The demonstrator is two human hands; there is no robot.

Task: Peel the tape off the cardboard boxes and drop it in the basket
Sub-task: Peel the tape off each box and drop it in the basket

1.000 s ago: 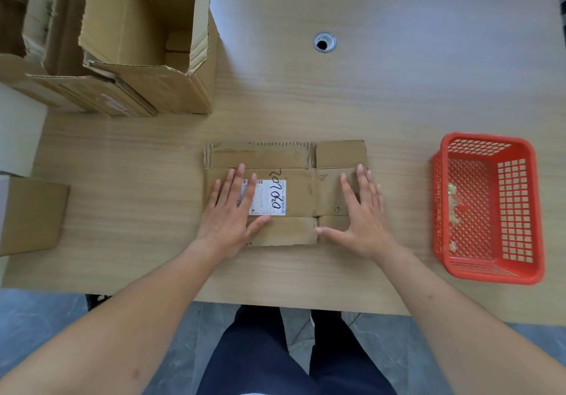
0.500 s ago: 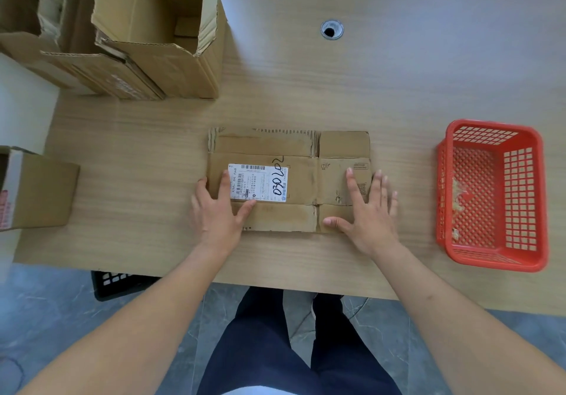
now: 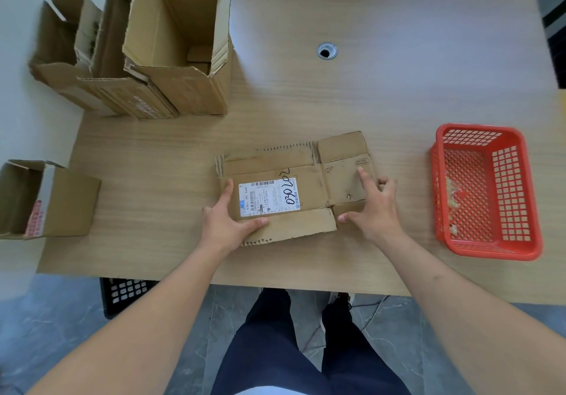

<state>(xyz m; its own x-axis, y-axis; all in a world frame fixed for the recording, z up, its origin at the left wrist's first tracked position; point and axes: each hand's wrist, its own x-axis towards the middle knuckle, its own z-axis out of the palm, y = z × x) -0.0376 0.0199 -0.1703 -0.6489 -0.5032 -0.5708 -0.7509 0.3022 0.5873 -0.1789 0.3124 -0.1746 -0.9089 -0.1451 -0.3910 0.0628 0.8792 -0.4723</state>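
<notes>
Shifted since earlier: left hand (image 3: 228,226) now clamps flattened box (image 3: 294,186) edge; right hand (image 3: 372,207) fingers spread, pressing. Step: handling box. Next: find tape edge; basket (image 3: 490,250) right.

A light wood-grain tabletop (image 3: 398,94) is seen from above, with a round metal-rimmed cable hole (image 3: 326,51) set into its far middle part. Below the near edge, a grey marbled floor (image 3: 61,333) is visible. A black perforated crate (image 3: 127,295) is partly hidden under the near left corner of the tabletop. Dark trousers (image 3: 275,348) and a dark shoe (image 3: 338,302) are seen near the middle, under the near edge.
</notes>
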